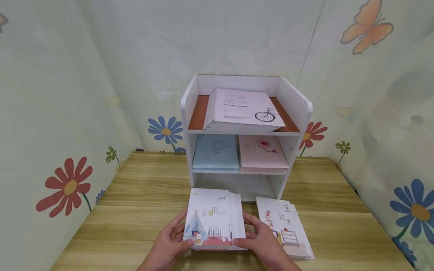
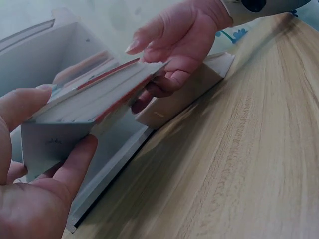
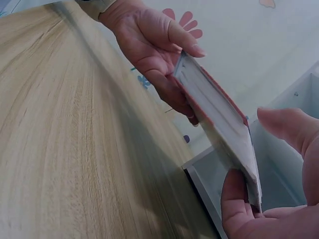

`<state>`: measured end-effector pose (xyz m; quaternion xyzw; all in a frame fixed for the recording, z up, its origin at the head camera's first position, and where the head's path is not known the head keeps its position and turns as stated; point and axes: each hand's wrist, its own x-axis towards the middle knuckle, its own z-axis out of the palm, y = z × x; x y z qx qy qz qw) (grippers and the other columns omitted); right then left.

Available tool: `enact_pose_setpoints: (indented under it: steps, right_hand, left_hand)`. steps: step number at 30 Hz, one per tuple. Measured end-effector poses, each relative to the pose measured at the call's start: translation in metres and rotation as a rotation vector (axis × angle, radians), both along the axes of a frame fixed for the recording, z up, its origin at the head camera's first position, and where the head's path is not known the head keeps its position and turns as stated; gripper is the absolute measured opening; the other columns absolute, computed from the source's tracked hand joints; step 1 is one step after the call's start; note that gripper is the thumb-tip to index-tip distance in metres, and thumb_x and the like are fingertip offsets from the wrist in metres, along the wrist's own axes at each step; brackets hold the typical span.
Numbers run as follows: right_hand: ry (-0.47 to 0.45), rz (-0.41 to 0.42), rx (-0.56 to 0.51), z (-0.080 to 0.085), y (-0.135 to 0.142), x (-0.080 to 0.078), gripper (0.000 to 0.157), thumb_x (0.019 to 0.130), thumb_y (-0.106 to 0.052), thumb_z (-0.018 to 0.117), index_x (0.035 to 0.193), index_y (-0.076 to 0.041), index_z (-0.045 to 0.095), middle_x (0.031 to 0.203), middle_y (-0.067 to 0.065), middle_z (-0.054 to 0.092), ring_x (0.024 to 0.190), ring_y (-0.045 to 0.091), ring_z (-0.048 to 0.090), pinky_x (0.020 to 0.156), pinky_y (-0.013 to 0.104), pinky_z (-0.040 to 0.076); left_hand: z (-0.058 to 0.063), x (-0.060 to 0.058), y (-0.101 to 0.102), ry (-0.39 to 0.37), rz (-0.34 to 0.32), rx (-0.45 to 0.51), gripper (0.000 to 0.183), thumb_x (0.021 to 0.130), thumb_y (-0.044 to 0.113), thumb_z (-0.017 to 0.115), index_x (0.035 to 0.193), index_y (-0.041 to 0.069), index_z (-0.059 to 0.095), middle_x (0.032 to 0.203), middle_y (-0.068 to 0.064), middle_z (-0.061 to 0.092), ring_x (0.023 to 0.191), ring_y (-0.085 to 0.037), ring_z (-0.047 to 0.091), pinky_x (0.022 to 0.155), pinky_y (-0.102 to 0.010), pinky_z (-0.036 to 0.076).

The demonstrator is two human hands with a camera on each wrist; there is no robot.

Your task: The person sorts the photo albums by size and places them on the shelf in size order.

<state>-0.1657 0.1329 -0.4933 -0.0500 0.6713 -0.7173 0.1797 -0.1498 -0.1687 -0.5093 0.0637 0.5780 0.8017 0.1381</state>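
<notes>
Between my two hands is a white illustrated book [image 1: 213, 218] with a blue tent and red floor on its cover. It is raised above the wooden table, its page edges and red cover edge showing in the left wrist view. My left hand [image 1: 171, 239] grips the left side, thumb on top and fingers underneath. At the opposite side, my right hand [image 1: 259, 239] holds it with fingers curled below and thumb over the cover. Just right of that hand, a similar white book [image 1: 285, 226] with a drawn dresser lies on the table.
A white shelf [image 1: 185, 113] stands behind the hands. A thick white book with a bicycle [image 1: 247, 107] lies on top. Blue notebooks [image 1: 216, 152] and pink notebooks [image 1: 262, 152] fill the middle level. Flowered cloth [image 1: 112, 75] surrounds the wooden table [image 1: 135, 210].
</notes>
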Motion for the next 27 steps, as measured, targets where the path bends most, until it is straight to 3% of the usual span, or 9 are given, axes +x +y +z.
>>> enact_pose_setpoints:
  steps: [4,12,21,27]
  right_hand:
    - [0.012,0.021,-0.029,0.002,-0.002,0.003,0.107,0.078,0.0,0.086,0.16,0.003,0.018,0.162,0.027,0.023,0.12,0.025,0.065,0.088,0.027,0.059]
    - [0.091,-0.024,0.075,0.003,-0.006,0.006,0.115,0.073,-0.009,0.093,0.161,-0.001,0.019,0.157,0.026,0.031,0.116,0.027,0.067,0.084,0.027,0.061]
    - [0.094,-0.091,0.053,0.0,-0.01,0.007,0.116,0.073,-0.005,0.092,0.162,-0.003,0.018,0.159,0.024,0.03,0.121,0.029,0.064,0.086,0.027,0.061]
    - [0.114,-0.157,0.075,-0.003,-0.013,0.007,0.113,0.073,-0.007,0.092,0.161,-0.002,0.021,0.155,0.023,0.037,0.122,0.031,0.064,0.087,0.026,0.06]
  left_hand:
    - [-0.002,-0.001,-0.002,0.078,-0.041,0.033,0.097,0.088,-0.011,0.071,0.164,0.003,0.012,0.137,-0.011,0.059,0.118,-0.02,0.066,0.098,-0.033,0.059]
    - [-0.01,-0.005,-0.003,0.185,-0.127,0.104,0.094,0.09,-0.014,0.066,0.163,0.002,0.011,0.138,-0.007,0.059,0.12,-0.021,0.066,0.099,-0.033,0.058]
    - [-0.013,-0.008,-0.001,0.168,-0.112,0.115,0.093,0.091,-0.014,0.065,0.164,0.004,0.011,0.139,-0.006,0.06,0.124,-0.021,0.065,0.102,-0.033,0.057]
    - [-0.016,-0.012,0.0,0.17,-0.109,0.144,0.093,0.09,-0.016,0.063,0.163,0.002,0.009,0.136,-0.007,0.063,0.12,-0.021,0.066,0.099,-0.03,0.057]
